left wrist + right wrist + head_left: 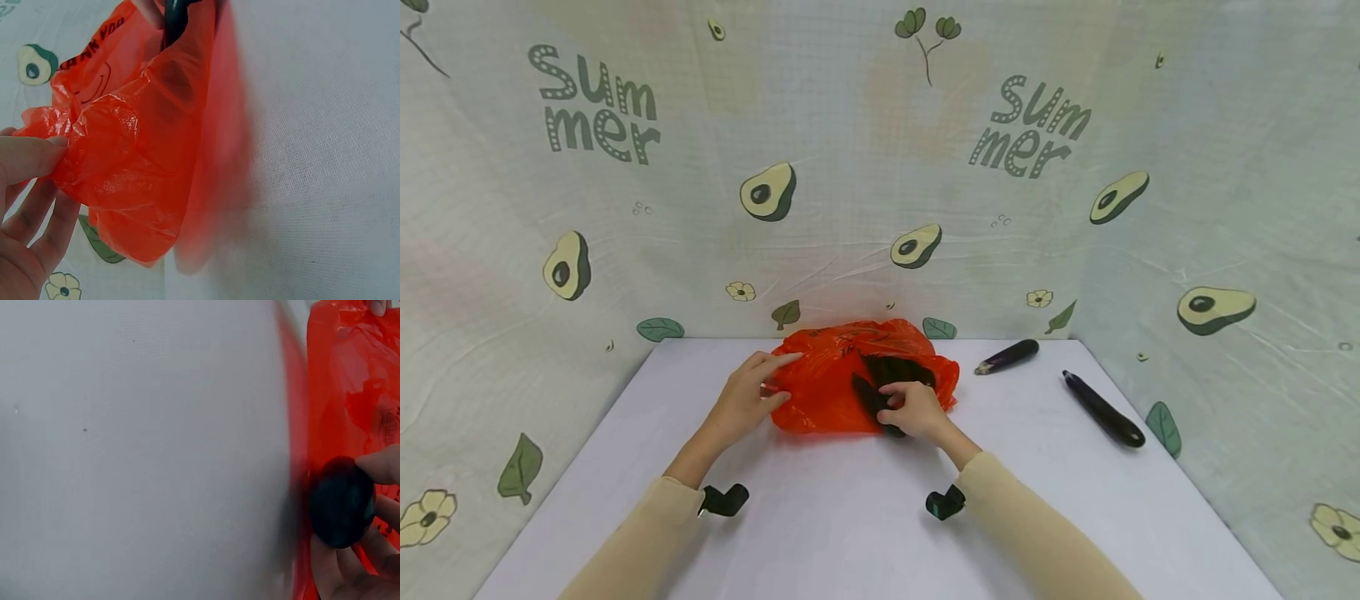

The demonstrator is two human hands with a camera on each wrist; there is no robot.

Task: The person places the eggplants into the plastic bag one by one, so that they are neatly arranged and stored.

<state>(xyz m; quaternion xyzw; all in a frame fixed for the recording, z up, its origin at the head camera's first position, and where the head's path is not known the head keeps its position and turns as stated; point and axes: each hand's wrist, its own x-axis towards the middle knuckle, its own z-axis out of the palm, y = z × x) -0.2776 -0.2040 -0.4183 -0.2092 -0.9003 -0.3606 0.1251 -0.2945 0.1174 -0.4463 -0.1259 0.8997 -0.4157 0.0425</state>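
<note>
Now the left hand [747, 402] pinches the left edge of the orange plastic bag [835, 383], thumb and fingers closed on the crumpled film, as the left wrist view shows. The bag lies near the back middle of the white desk [850, 533]. The right hand [914, 410] has its grip curled round a dark eggplant [874, 400], its rounded end poking out at the bag's front right edge. More dark shapes show inside the bag's mouth. To the right of the bag, a small eggplant [1007, 356] lies on the desk, and further right of the bag, a long eggplant [1103, 409], well apart.
</note>
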